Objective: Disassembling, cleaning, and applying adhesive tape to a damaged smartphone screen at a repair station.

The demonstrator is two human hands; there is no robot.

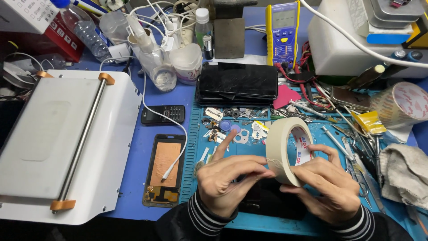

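The right hand gripped a roll of masking tape upright above the near edge of the blue mat, fingers curled around its rim. The left hand pinched at the roll's outer face, forefinger raised, apparently picking for the tape's loose end; peeling it would call for a fingernail under the edge. An opened phone lay just left of the mat, small parts cluttered its far edge, and tweezers crowded the right.
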